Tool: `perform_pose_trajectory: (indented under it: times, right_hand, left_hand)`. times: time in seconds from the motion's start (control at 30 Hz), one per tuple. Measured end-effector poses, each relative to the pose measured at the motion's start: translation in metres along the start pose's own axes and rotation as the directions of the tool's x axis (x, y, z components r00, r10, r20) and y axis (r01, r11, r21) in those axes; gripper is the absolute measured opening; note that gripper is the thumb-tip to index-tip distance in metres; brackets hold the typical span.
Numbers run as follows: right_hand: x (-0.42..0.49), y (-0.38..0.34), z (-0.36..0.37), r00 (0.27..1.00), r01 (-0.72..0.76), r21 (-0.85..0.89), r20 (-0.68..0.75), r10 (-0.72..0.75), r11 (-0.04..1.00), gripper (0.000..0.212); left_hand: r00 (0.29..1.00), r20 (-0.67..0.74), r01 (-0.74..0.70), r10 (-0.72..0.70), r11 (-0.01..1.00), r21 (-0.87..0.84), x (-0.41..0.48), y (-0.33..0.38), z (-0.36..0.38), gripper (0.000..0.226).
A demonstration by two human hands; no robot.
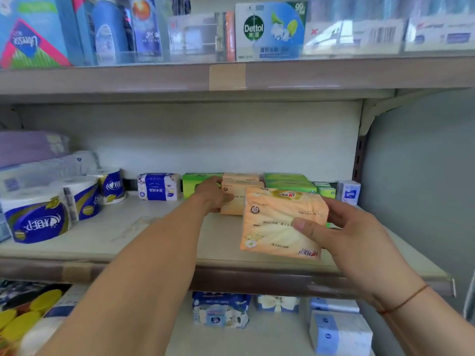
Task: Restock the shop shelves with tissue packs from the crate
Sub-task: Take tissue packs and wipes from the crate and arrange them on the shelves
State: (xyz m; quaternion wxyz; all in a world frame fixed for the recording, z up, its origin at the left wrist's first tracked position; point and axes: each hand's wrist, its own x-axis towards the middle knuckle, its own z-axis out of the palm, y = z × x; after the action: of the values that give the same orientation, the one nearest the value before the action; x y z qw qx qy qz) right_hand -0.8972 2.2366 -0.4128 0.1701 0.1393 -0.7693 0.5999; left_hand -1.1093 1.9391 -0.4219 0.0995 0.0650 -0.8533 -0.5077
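Middle shelf [154,235], pale and worn, seen from above and in front. Right hand [354,235] holds a peach-orange soft plastic tissue pack [277,222] by its right end: thumb pressed flat on the near face, fingers curled behind the far side. The pack is in the air above the right part of the shelf, tilted with its printed face toward the camera, clear of the shelf board. Left hand [212,196] reaches further in, to the left of the held pack and beyond it. Its thumb lies on the front and its fingers bend over the left end of the shelved peach-orange packs [240,191], which sit stacked at the far middle of the shelf. The held pack's upper edge overlaps those stacked packs in view; cannot tell whether they touch. Green tissue packs [290,185] stand just right of the stack, and another green pack [196,181] sits just left of it, partly behind the left hand. Further left, a blue and white tissue pack [158,186], then blue-wrapped toilet paper rolls [36,217] toward the near left. At far right, a small white and blue pack [348,192] against the grey side panel. The upper shelf carries a white and green Dettol wipes pack [270,30]. On the lower shelf, blue and white wrapped packs [221,310].
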Motion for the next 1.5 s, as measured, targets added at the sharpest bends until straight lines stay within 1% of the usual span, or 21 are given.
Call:
perform_pose_trajectory:
  times: [0.07,0.1,0.2,0.27,0.47,0.57,0.63,0.67,0.73,0.8,0.83,0.9,0.93,0.97,1.03,1.1,1.2,1.27,1.33,1.4,1.5]
  right_hand:
    - [0.006,0.003,0.003,1.0,0.004,-0.019,0.007,-0.004,1.0,0.043]
    - [0.008,0.005,0.005,1.0,0.001,-0.02,0.014,0.0,1.0,0.042]
    - [0.014,0.011,0.01,0.999,0.003,-0.019,0.034,-0.002,1.0,0.039]
    - [0.018,0.014,0.012,0.999,0.006,-0.019,0.044,-0.005,1.0,0.037]
    - [0.021,0.024,0.011,0.999,-0.003,-0.048,0.051,0.005,0.999,0.036]
    - [0.018,0.028,0.009,0.999,-0.006,-0.051,0.042,0.008,0.999,0.031]
    - [0.011,0.026,0.01,0.999,-0.013,-0.038,0.043,0.014,0.999,0.028]
    - [0.007,0.024,0.009,0.999,-0.014,-0.03,0.047,0.015,0.999,0.028]
    - [-0.004,0.016,0.009,0.998,-0.016,-0.024,0.065,0.018,1.0,0.029]
    - [-0.021,0.005,0.007,0.996,-0.026,0.001,0.085,0.025,1.0,0.03]
    - [-0.029,-0.001,0.005,0.995,-0.026,0.014,0.091,0.025,1.0,0.029]
    - [-0.047,-0.009,0.003,0.994,-0.022,0.025,0.111,0.019,0.999,0.028]
    - [-0.055,-0.012,0.003,0.993,-0.025,0.04,0.117,0.02,0.999,0.027]
    - [-0.064,-0.016,0.004,0.992,-0.035,0.063,0.12,0.027,0.997,0.026]
    - [-0.079,-0.021,0.004,0.991,-0.045,0.119,0.131,0.029,0.992,0.028]
    - [-0.092,-0.025,0.003,0.988,-0.053,0.176,0.149,0.026,0.983,0.034]
    - [-0.105,-0.029,0.003,0.988,-0.081,0.248,0.146,0.045,0.965,0.045]
    - [-0.111,-0.026,0.003,0.99,-0.101,0.247,0.116,0.074,0.964,0.053]
    - [-0.115,-0.025,0.0,0.993,-0.105,0.192,0.075,0.092,0.976,0.06]
    - [-0.118,-0.022,-0.004,0.994,-0.103,0.155,0.047,0.097,0.982,0.054]
    - [-0.121,-0.015,-0.006,0.993,-0.118,0.182,0.047,0.111,0.976,0.041]
  left_hand:
    - [1.0,0.0,-0.015,0.015,1.0,0.02,0.035,-0.018,0.003,0.085]
    - [1.0,-0.008,-0.016,0.017,1.0,0.022,0.04,-0.021,0.004,0.085]
    - [0.999,-0.047,-0.023,0.026,0.998,0.062,0.038,-0.015,0.004,0.065]
    - [0.997,-0.066,-0.032,0.04,0.993,0.113,0.043,-0.014,0.003,0.06]
    - [0.996,-0.062,-0.058,0.071,0.981,0.186,0.051,-0.017,0.006,0.074]
    - [0.997,-0.069,-0.014,0.037,0.949,0.314,0.029,-0.004,0.005,0.055]
    - [0.994,-0.109,0.032,-0.001,0.958,0.284,0.003,0.005,-0.002,0.037]
    - [0.992,-0.13,0.028,0.001,0.976,0.218,-0.013,0.01,-0.006,0.033]
    - [0.988,-0.151,-0.014,0.016,1.0,0.012,-0.057,0.024,-0.015,0.034]
    - [0.994,-0.082,-0.09,0.078,0.982,-0.163,-0.125,0.04,-0.025,0.041]
    - [0.991,0.012,-0.13,0.136,0.969,-0.209,-0.164,0.048,-0.031,0.045]
    - [0.947,0.225,-0.188,0.231,0.962,-0.198,-0.235,0.056,-0.041,0.053]
    - [0.914,0.308,-0.222,0.263,0.961,-0.163,-0.265,0.058,-0.043,0.056]
    - [0.893,0.347,-0.256,0.287,0.957,-0.133,-0.286,0.057,-0.044,0.057]
    - [0.911,0.283,-0.28,0.301,0.953,-0.114,-0.314,0.054,-0.043,0.054]
    - [0.933,0.208,-0.269,0.294,0.953,-0.141,-0.329,0.05,-0.041,0.05]
    - [0.946,0.174,-0.244,0.272,0.956,-0.166,-0.338,0.045,-0.049,0.046]
    - [0.949,0.172,-0.242,0.263,0.961,-0.131,-0.335,0.044,-0.055,0.045]
    - [0.958,0.144,-0.243,0.248,0.969,-0.05,-0.321,0.045,-0.06,0.045]
    - [0.971,0.086,-0.224,0.224,0.975,-0.019,-0.296,0.044,-0.064,0.05]
    - [0.985,0.037,-0.164,0.167,0.984,-0.066,-0.253,0.038,-0.066,0.056]
